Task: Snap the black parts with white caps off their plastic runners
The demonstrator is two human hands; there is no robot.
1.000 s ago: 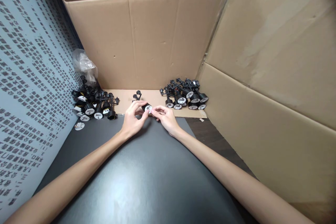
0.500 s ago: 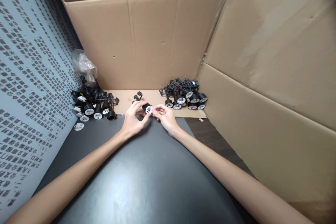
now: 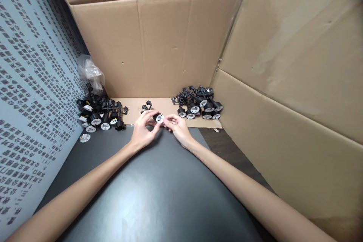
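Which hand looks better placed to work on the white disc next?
Probably the right hand: it sits right at the edge of the white disc, while the left hand is occupied gripping the black base.

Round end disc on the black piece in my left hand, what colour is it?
The round end disc is white with dark marks; head view shows it best.

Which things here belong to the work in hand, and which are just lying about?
In the work:
Black miniature lamp post with a white end disc, held in the left hand; right hand at the disc
Probably the matching lamp posts piled left and right
Probably the loose white disc, far left

Seemingly just lying about:
Clear plastic bag
Small pale scrap, right
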